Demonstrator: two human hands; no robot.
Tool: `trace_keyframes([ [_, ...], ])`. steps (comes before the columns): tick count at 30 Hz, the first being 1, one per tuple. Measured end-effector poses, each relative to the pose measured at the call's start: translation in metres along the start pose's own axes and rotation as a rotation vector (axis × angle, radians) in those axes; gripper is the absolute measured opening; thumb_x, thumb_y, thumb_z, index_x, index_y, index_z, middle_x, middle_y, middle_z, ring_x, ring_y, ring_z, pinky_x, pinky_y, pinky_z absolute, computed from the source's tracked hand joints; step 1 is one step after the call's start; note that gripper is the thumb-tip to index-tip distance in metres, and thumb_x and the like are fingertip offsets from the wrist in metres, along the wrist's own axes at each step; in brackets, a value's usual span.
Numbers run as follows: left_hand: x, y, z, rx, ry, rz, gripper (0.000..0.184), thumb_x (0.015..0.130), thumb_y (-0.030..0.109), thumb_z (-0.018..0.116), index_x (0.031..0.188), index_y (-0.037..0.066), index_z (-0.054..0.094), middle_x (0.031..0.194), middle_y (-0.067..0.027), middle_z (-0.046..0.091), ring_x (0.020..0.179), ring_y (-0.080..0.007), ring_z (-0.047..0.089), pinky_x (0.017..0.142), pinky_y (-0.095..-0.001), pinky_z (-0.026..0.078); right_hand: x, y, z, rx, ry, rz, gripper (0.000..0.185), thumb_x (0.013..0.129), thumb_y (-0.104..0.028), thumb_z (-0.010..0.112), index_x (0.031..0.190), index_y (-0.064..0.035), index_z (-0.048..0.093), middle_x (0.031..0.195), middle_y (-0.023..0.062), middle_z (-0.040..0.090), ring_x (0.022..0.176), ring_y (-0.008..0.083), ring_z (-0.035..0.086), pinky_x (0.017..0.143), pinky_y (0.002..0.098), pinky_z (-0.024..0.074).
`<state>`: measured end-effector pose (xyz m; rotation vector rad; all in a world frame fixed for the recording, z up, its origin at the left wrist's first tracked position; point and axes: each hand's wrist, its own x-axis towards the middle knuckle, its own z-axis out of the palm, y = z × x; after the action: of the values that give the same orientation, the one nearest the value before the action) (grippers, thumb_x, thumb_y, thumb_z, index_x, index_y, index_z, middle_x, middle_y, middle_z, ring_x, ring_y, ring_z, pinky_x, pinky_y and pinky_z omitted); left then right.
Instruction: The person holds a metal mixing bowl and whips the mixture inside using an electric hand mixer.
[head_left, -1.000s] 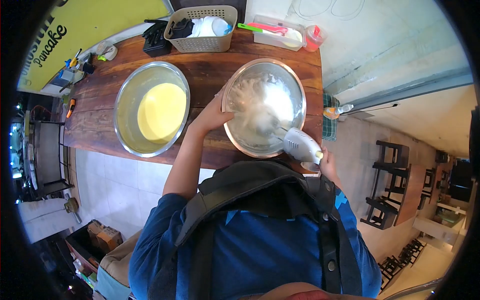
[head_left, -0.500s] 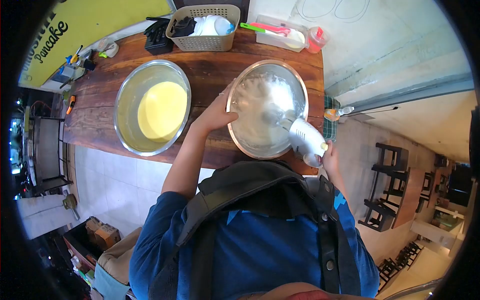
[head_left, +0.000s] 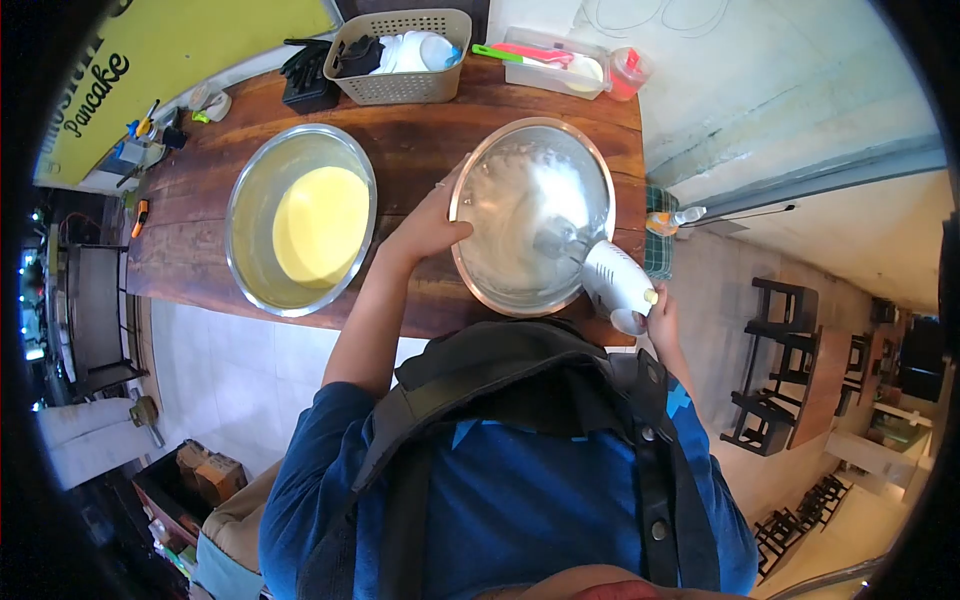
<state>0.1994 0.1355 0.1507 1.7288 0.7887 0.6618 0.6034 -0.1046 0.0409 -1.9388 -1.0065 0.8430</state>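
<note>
My left hand (head_left: 437, 226) grips the left rim of a steel mixing bowl (head_left: 511, 150), its thumb inside over the edge and its fingers out of sight on the outer wall. In my right hand (head_left: 661, 313) is a white electric hand mixer (head_left: 617, 277), held by its rear end at the bowl's lower right rim. The mixer's beaters (head_left: 563, 238) reach down into the bowl and look blurred. A pale, frothy liquid (head_left: 500, 235) covers the bowl's bottom. To the left stands a second steel bowl (head_left: 247, 225) with smooth yellow batter (head_left: 322, 225) in it.
Along the back of the wooden table (head_left: 410, 135) stand a black box with gloves (head_left: 308, 78), a beige basket (head_left: 400, 90), a plastic tray with spatulas (head_left: 553, 76) and a red-lidded container (head_left: 629, 73). An orange cutter (head_left: 141, 217) lies at the left edge. A spray bottle (head_left: 675, 220) is at the right.
The beaters have shifted slightly within the bowl, and the mixer has tilted a little. My left hand keeps its hold on the rim. The whole view has moved slightly.
</note>
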Motion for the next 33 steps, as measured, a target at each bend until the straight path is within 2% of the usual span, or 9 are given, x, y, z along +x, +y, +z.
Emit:
trace_keyframes([
  [1,0.001,0.002,0.0,-0.003,-0.008,0.005,0.089,0.064,0.003,0.055,0.148,-0.001,0.028,0.149,-0.0213,0.037,0.143,-0.0313,0.028,0.118,-0.037,0.019,-0.003,-0.01,0.002,0.001,0.001,-0.002,0.057,0.105,-0.04,0.033,0.073,-0.0011,0.06,0.058,0.0068,0.057,0.047,0.0138,0.054,0.045,0.0309,0.0422],
  [3,0.003,0.009,-0.002,-0.004,-0.015,0.01,0.089,0.064,0.003,0.055,0.148,-0.001,0.028,0.149,-0.0214,0.037,0.143,-0.0315,0.028,0.118,-0.0372,0.019,-0.013,-0.031,0.006,0.03,0.043,0.214,0.057,0.105,-0.041,0.032,0.074,-0.0018,0.059,0.057,0.0057,0.056,0.045,0.0132,0.053,0.043,0.0306,0.0417],
  [7,0.001,0.007,-0.001,0.035,-0.011,-0.02,0.09,0.063,0.005,0.056,0.148,0.0,0.028,0.15,-0.0217,0.036,0.143,-0.0324,0.028,0.118,-0.0381,0.019,-0.03,-0.046,0.0,-0.022,-0.109,0.107,0.057,0.105,-0.043,0.032,0.074,-0.0024,0.058,0.056,0.0048,0.055,0.043,0.0128,0.051,0.041,0.0304,0.0409],
  [10,0.0,0.004,0.0,0.048,0.0,-0.017,0.091,0.063,0.006,0.057,0.149,0.001,0.027,0.15,-0.022,0.036,0.143,-0.0329,0.028,0.118,-0.0385,0.019,-0.037,-0.056,0.003,-0.114,0.02,0.025,0.057,0.105,-0.043,0.032,0.075,-0.0021,0.058,0.055,0.0046,0.054,0.042,0.0132,0.051,0.039,0.0298,0.0399],
  [13,-0.001,0.003,0.0,0.069,-0.003,-0.03,0.092,0.063,0.006,0.057,0.15,0.002,0.026,0.15,-0.0224,0.035,0.143,-0.0334,0.028,0.118,-0.0387,0.019,-0.023,-0.041,0.005,-0.011,0.096,0.106,0.057,0.105,-0.042,0.031,0.074,-0.0024,0.059,0.055,0.0045,0.054,0.041,0.0131,0.051,0.039,0.0289,0.0395],
  [22,0.0,0.002,0.001,0.065,0.004,-0.012,0.089,0.064,0.004,0.057,0.148,0.002,0.029,0.147,-0.0206,0.039,0.141,-0.0316,0.031,0.117,-0.0389,0.021,-0.025,-0.05,0.006,0.047,-0.156,0.111,0.059,0.105,-0.043,0.031,0.073,-0.0016,0.059,0.057,0.0041,0.055,0.044,0.0119,0.051,0.043,0.0285,0.0416],
  [24,-0.002,0.002,0.001,0.094,0.035,-0.006,0.088,0.064,0.002,0.056,0.148,0.001,0.03,0.145,-0.0193,0.041,0.14,-0.0303,0.032,0.117,-0.0394,0.02,-0.031,-0.04,0.009,0.02,-0.2,0.03,0.058,0.105,-0.043,0.031,0.079,-0.0005,0.059,0.054,0.0037,0.053,0.043,0.0115,0.051,0.04,0.027,0.0398],
  [26,-0.004,0.004,-0.001,-0.008,0.014,-0.016,0.088,0.064,0.003,0.057,0.148,0.002,0.03,0.147,-0.0192,0.04,0.141,-0.0308,0.03,0.117,-0.04,0.018,-0.032,-0.044,0.002,0.038,-0.236,0.116,0.059,0.105,-0.045,0.032,0.078,-0.0004,0.059,0.055,0.0039,0.054,0.044,0.0117,0.052,0.041,0.027,0.0407],
  [33,-0.008,0.015,0.001,-0.031,0.035,-0.062,0.089,0.064,0.006,0.058,0.148,0.002,0.03,0.148,-0.0191,0.039,0.142,-0.0319,0.028,0.118,-0.0406,0.016,0.003,-0.081,-0.008,-0.073,0.003,0.1,0.061,0.103,-0.049,0.036,0.074,-0.0018,0.061,0.053,0.0036,0.053,0.044,0.0109,0.051,0.04,0.0281,0.0396],
])
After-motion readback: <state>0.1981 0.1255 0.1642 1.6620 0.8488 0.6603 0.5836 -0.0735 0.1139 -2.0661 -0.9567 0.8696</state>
